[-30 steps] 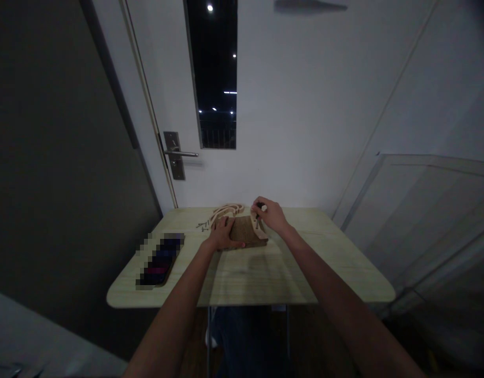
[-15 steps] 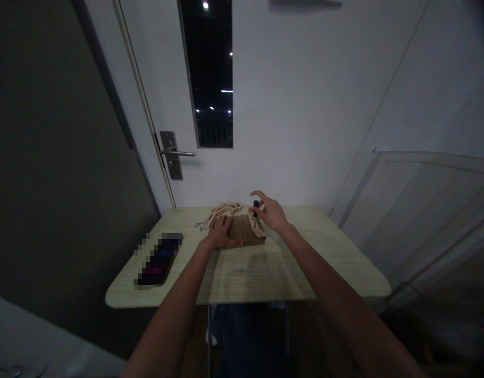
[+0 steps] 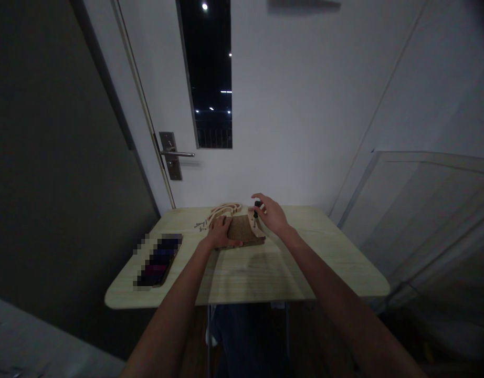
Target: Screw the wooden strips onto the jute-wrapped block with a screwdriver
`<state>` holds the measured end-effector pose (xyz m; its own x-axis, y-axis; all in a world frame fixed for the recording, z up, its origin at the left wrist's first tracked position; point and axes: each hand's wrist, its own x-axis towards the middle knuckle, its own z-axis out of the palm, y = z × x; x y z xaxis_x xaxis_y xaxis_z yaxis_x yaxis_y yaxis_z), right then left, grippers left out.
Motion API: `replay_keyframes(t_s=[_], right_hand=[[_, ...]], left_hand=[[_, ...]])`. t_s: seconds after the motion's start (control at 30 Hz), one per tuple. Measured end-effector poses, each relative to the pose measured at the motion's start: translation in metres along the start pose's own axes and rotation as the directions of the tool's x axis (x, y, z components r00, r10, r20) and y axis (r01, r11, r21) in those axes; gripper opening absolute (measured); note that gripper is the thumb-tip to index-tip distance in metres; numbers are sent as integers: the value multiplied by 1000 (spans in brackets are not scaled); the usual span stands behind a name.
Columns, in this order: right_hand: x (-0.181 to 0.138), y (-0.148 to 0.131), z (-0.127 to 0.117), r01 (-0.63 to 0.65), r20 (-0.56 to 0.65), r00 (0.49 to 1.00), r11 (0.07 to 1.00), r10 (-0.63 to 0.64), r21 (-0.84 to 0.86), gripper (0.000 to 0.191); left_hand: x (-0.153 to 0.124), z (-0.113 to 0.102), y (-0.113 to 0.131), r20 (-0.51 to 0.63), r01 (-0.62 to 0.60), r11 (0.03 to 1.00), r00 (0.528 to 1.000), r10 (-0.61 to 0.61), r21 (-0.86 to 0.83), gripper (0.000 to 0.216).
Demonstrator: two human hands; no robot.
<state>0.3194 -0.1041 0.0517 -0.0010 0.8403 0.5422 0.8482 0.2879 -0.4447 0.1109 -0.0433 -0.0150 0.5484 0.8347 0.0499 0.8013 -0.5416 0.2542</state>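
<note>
A brown board [image 3: 240, 229] with a speckled, cork-like face lies on the table, and my left hand [image 3: 223, 232] rests on its left part with fingers spread. Along the board's right end sits a pale curved wooden piece [image 3: 258, 231]. My right hand [image 3: 274, 214] pinches a screwdriver with a black handle [image 3: 256, 208], held upright with its shaft pointing down at the wooden piece. Whether the tip sits in a screw is too small to tell. More pale curved wooden pieces [image 3: 226, 208] lie just behind my left hand.
Several loose screws [image 3: 201, 226] are scattered left of the board. A phone [image 3: 161, 261], partly pixelated, lies at the left of the light wooden table [image 3: 313, 262]. Behind the table stands a white door with a metal handle [image 3: 179, 154] and a narrow window.
My right hand and the screwdriver have shifted very slightly, the handle turning a little in my fingers. My left hand stays on the board.
</note>
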Motion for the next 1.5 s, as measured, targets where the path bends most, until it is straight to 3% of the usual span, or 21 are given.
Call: replay_keyframes(t_s=[0.1, 0.33, 0.5, 0.63, 0.9, 1.03, 1.2, 1.5], right_hand=[[-1, 1, 1, 2, -8, 1000, 1000, -2, -11, 21], [-3, 3, 7, 35, -104, 994, 999, -31, 37, 31], [-3, -3, 2, 23, -70, 997, 1000, -22, 11, 36], [-2, -7, -1, 19, -41, 999, 999, -21, -41, 21], [-3, -11, -3, 0, -40, 999, 1000, 0, -15, 26], [-2, -17, -8, -38, -24, 999, 996, 37, -79, 26], [2, -29, -16, -79, 19, 996, 974, 85, -213, 13], [3, -42, -21, -135, 74, 979, 871, 192, -473, 22]], left_hand=[[1, 1, -1, -5, -3, 1000, 1000, 3, -2, 116], [3, 5, -4, 0, -4, 1000, 1000, 4, 1, 118], [2, 4, -2, 6, -3, 1000, 1000, 3, 5, 119], [2, 2, -1, 14, 3, 1000, 1000, -3, 14, 119], [3, 4, -3, -7, -8, 1000, 1000, 8, 10, 117], [0, 1, 0, 12, 5, 1000, 1000, -5, 6, 117], [0, 1, 1, -16, -9, 1000, 1000, 9, 0, 115], [4, 7, -6, -4, -16, 1000, 1000, 16, 14, 120]])
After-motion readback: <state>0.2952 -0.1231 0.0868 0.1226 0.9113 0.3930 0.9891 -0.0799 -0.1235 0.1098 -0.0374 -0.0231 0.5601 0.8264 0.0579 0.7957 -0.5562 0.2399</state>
